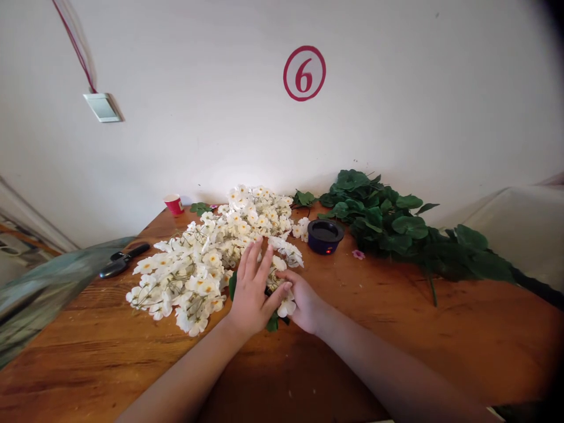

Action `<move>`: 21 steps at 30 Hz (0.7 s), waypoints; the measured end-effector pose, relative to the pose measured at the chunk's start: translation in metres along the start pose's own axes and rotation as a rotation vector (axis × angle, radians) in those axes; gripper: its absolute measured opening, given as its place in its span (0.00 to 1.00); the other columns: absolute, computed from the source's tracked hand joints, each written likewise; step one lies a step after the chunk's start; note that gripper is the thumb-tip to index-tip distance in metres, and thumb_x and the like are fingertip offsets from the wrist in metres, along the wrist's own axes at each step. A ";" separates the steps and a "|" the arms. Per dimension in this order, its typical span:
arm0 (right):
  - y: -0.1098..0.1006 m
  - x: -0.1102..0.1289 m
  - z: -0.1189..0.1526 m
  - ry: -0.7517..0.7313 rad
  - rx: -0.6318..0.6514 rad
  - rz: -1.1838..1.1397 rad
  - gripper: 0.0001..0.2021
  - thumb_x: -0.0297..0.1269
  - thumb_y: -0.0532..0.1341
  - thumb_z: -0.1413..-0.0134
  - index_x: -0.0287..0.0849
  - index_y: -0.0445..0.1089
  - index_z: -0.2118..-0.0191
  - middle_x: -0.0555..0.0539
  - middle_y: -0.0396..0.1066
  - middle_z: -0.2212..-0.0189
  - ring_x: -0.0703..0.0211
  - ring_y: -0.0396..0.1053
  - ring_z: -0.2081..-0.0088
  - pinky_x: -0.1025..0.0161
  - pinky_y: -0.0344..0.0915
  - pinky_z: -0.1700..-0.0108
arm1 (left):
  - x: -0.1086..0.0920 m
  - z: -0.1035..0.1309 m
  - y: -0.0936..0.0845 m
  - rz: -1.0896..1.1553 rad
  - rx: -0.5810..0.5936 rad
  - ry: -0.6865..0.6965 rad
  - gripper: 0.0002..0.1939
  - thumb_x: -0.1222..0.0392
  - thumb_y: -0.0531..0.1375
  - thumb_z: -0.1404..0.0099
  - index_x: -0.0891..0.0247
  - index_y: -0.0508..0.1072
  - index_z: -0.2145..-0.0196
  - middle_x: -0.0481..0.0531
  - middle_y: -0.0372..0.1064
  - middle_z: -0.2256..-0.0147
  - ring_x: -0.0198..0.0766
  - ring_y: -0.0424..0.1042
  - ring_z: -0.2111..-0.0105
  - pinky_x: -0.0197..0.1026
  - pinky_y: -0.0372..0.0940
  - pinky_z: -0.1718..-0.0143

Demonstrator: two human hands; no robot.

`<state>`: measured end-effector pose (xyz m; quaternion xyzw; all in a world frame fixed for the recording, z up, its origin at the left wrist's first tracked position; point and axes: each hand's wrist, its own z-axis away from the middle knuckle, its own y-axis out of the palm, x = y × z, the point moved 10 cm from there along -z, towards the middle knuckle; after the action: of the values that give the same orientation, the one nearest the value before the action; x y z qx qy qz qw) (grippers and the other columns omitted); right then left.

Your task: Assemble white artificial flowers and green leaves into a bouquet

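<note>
Steadying a White Sprig (287, 307) Between Two Hands

We have the sprig between our hands, near the middle of the wooden table (379, 346), just beside the heap of white flowers (194, 276). Our right hand (306, 302) appears clamped round it, though most fingertips are hidden; our left hand (249, 296) has its fingers spread apart, thumb reaching across. To work well, we would grip by the stem rather than the petals, which look thin and easily creased, and arrange the blooms with light fingers.

We have two containers here. The dark round pot (325, 236), beyond our right hand, shows a red light and a blackish interior; we cannot tell what is in it. The pink cup (174, 205) stands far back on the left, its contents out of sight.
</note>
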<state>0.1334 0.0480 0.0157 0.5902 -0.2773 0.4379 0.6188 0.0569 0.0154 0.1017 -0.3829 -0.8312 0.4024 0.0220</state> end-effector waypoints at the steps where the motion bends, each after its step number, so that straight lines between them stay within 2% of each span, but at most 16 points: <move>1: 0.000 -0.006 0.000 0.058 -0.003 -0.046 0.07 0.40 0.60 0.52 0.42 0.67 0.73 0.53 0.65 0.83 0.61 0.64 0.81 0.65 0.61 0.77 | 0.000 0.000 0.003 0.002 0.032 0.008 0.39 0.52 0.56 0.33 0.54 0.41 0.31 0.57 0.35 0.31 0.55 0.35 0.32 0.61 0.44 0.36; 3: 0.001 -0.016 0.002 0.145 -0.015 -0.144 0.06 0.39 0.60 0.52 0.43 0.66 0.72 0.54 0.65 0.83 0.63 0.64 0.80 0.66 0.60 0.76 | -0.001 -0.001 0.007 0.026 0.073 0.024 0.35 0.54 0.55 0.31 0.53 0.45 0.32 0.55 0.37 0.31 0.53 0.36 0.31 0.60 0.45 0.35; 6: 0.006 -0.020 0.004 0.181 0.003 -0.241 0.05 0.39 0.59 0.51 0.43 0.66 0.70 0.54 0.66 0.81 0.63 0.64 0.79 0.68 0.60 0.76 | 0.000 -0.001 0.008 0.091 0.079 0.023 0.31 0.57 0.52 0.30 0.54 0.48 0.33 0.53 0.41 0.31 0.50 0.36 0.31 0.59 0.46 0.35; 12: 0.008 -0.025 0.006 0.221 0.039 -0.310 0.06 0.40 0.59 0.52 0.44 0.66 0.69 0.55 0.64 0.82 0.63 0.62 0.80 0.68 0.54 0.81 | 0.001 -0.002 0.003 0.211 0.022 0.052 0.25 0.62 0.48 0.29 0.56 0.55 0.35 0.52 0.49 0.33 0.49 0.41 0.32 0.60 0.46 0.35; 17: 0.015 -0.012 0.010 0.181 0.084 -0.421 0.14 0.50 0.59 0.49 0.45 0.69 0.66 0.54 0.67 0.79 0.64 0.62 0.81 0.68 0.50 0.83 | 0.006 -0.003 -0.002 0.268 -0.013 0.012 0.21 0.64 0.46 0.29 0.59 0.66 0.41 0.51 0.60 0.38 0.47 0.46 0.33 0.57 0.51 0.35; 21: 0.014 -0.012 0.014 0.179 0.026 -0.392 0.18 0.57 0.61 0.49 0.47 0.70 0.63 0.55 0.68 0.78 0.65 0.62 0.80 0.68 0.51 0.82 | 0.002 -0.004 -0.001 0.289 -0.012 0.024 0.19 0.65 0.50 0.30 0.59 0.71 0.45 0.51 0.67 0.43 0.46 0.53 0.36 0.56 0.54 0.37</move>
<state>0.1182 0.0307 0.0142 0.5996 -0.0958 0.3635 0.7065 0.0559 0.0189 0.1043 -0.5035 -0.7695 0.3919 -0.0287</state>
